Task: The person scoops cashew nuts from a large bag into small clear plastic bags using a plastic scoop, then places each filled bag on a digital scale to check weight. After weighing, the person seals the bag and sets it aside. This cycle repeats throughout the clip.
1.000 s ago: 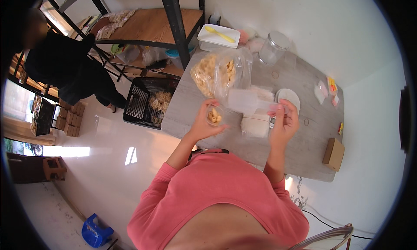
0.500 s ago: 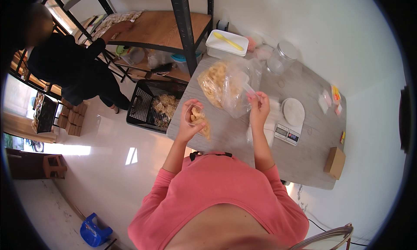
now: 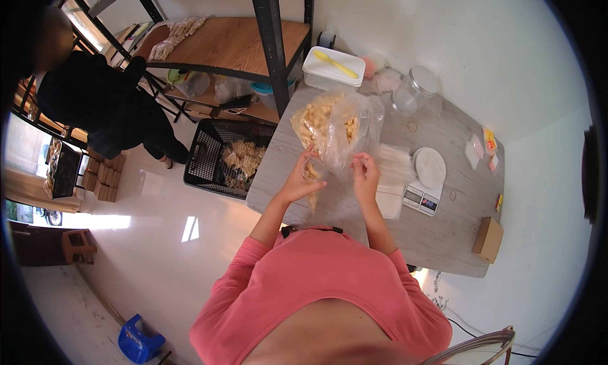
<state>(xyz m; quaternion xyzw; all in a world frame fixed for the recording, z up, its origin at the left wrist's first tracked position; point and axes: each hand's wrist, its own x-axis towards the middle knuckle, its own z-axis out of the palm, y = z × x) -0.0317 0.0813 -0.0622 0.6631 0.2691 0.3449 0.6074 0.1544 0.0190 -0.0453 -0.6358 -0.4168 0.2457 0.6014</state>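
Note:
My left hand is curled around a small clear plastic bag, its mouth spread by the fingers. A few pale yellow snack pieces lie inside it. Just beyond, a large clear bag full of the same curled snacks rests on the table with its mouth towards me. My right hand is at that bag's near right edge, thumb and fingers pinched together. Whatever is between those fingers is too small and blurred to name.
A digital scale with a round white plate stands right of flat clear bags. Behind are a lidded white container with a yellow spoon and a clear jar. A black crate and another person are left.
My right hand has come down and left from the large bag, and the pale scoop handle no longer shows. My left hand has moved right and up. The other person's arm has left the shelf.

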